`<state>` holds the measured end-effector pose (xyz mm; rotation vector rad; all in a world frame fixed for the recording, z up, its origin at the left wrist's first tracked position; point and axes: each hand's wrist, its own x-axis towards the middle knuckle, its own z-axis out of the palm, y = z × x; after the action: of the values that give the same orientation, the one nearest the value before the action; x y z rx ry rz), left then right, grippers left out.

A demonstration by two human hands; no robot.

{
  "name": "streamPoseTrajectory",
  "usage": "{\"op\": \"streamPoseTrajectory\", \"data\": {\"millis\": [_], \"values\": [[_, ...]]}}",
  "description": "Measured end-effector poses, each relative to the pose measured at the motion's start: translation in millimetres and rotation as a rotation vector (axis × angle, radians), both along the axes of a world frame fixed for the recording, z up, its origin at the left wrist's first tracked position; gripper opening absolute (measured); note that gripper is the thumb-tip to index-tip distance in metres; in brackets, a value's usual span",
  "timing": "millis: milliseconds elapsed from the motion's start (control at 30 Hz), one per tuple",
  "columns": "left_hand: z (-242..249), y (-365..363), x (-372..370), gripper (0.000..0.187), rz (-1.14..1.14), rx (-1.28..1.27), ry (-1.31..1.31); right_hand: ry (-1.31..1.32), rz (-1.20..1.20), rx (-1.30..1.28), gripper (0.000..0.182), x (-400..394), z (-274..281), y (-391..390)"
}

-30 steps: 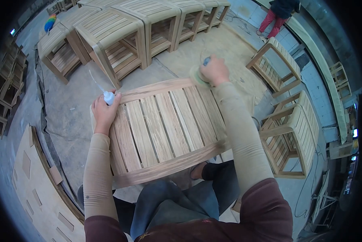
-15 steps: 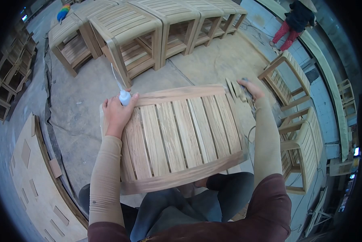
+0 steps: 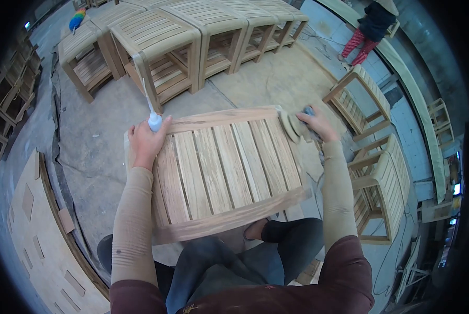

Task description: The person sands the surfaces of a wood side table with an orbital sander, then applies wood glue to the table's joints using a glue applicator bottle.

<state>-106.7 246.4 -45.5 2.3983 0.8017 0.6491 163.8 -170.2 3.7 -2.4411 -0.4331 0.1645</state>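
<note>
One slatted wooden stool (image 3: 226, 170) tipped across the lap, slats facing up, far rail away from the body; round sander (image 3: 292, 127) pressed against the far right corner, disc tilted onto the edge rather than flat on the slats. Right hand (image 3: 315, 124) wrapped over the sander body, fingers curled round it and closed on the grip, thumb side toward the disc. Left hand (image 3: 146, 140) at the far left corner, palm on the rail, fingers spread over the wood and loosely hooked about a small white bottle (image 3: 154, 121) with a long thin nozzle pointing away from the fingertips; cannot tell how firmly held.

Best done, as a judgement, by keeping the disc moving along the grain, light even pressure, no lingering on the corner lest a dip be worn in; steadying with the left palm so the stool does not rock on the knees; keeping the cord clear of the disc.

Beyond the fingertips, a row of finished stools (image 3: 164, 44) on the dusty floor; right of the sanding hand, more stools (image 3: 381, 178); another person in red patterned trousers (image 3: 361, 36) far off. No brand, label or writing readable anywhere.
</note>
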Motion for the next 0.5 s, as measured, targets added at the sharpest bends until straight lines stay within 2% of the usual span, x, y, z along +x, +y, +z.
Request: {"op": "streamPoseTrajectory", "data": {"millis": [100,133,200,333,433,500], "values": [[-1.4,2.6,-1.9,0.058,-0.016,-0.020,0.021,-0.245,0.038,-0.198,0.062,-31.0,19.0,40.9],[-0.8,2.1,-3.6,0.058,-0.025,-0.026,0.025,-0.240,0.031,-0.206,0.062,-43.7,21.9,55.9],[2.5,0.8,-5.5,0.061,-0.055,-0.026,0.039,-0.287,-0.068,-0.376,0.060,-64.8,27.5,80.9],[3.0,4.0,-11.0,0.062,-0.076,-0.038,0.028,-0.260,-0.062,-0.389,0.058,-74.2,27.9,95.7],[2.8,4.2,-9.6,0.063,-0.086,-0.078,0.041,-0.326,-0.083,-0.369,0.058,-56.1,21.0,76.8],[-3.2,6.0,-5.4,0.064,-0.045,-0.021,0.037,-0.271,-0.073,-0.280,0.056,-35.3,18.9,56.0]]}}
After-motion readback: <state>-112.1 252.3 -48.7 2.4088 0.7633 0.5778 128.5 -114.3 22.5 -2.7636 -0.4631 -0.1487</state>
